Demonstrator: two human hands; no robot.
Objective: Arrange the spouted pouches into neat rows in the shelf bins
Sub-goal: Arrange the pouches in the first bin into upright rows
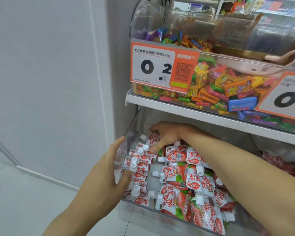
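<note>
The spouted pouches [174, 172] are lying in the clear shelf bin [134, 208] on the lower shelf, and the job is looking only partly done. Along the bin's left wall a row of pouches [138, 169] is standing on edge, white caps pointing up, running from near to far. To the right of that row the remaining pouches are lying flat and overlapping at mixed angles, so most of the bin is waiting to be straightened.

The right hand [165, 135] is reaching across to the far left corner, its grip curled and pinching the far pouch [152, 140] at the end of the standing row. The left hand [107, 169] is pressing flat against the outside of the bin's left wall, fingers straight and apart, holding nothing.

The right forearm is covering the far right part of the bin, and a neighbouring bin [279, 160] with more red packs is showing only as a blur. The bin's near right corner is running out of frame. Above, the candy bin [211, 86] and its price tag [158, 67] are sitting untouched.
</note>
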